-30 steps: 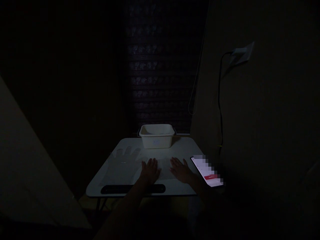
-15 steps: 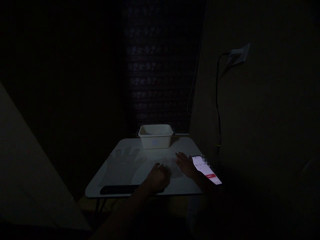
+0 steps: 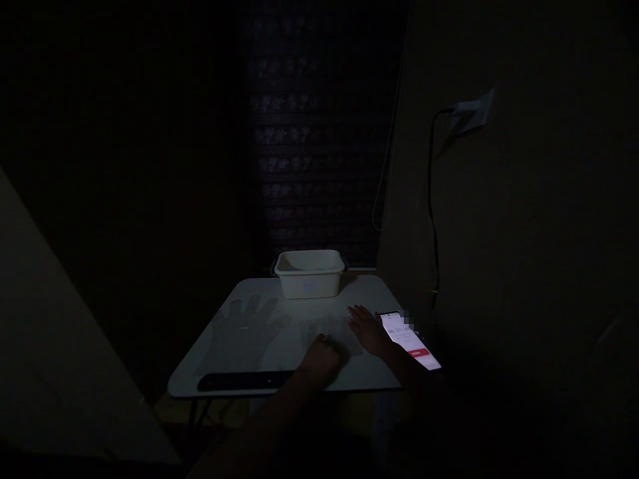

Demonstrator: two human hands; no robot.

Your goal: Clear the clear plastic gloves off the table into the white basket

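My left hand point(image 3: 322, 362) is closed, its fingers curled against a thin see-through plastic sheet point(image 3: 319, 327) on the table; what they grip, if anything, is hidden. Beside it, my right hand point(image 3: 368, 331) lies flat with fingers stretched over the right part of that plastic. The plastic's full shape cannot be made out in the dim light. To the left, a clear disposable glove point(image 3: 239, 336) is spread flat, its fingers pointing away from me.
The white folding table point(image 3: 200, 356) carries a cream plastic tub point(image 3: 310, 286) at the back and a lit phone point(image 3: 407, 339) by the right edge. A long black strip point(image 3: 239, 381) lies along the front. A cord point(image 3: 432, 199) hangs from a wall outlet on the right.
My left hand has shifted slightly right and toward me across the plastic. My right hand stays flat in about the same place.
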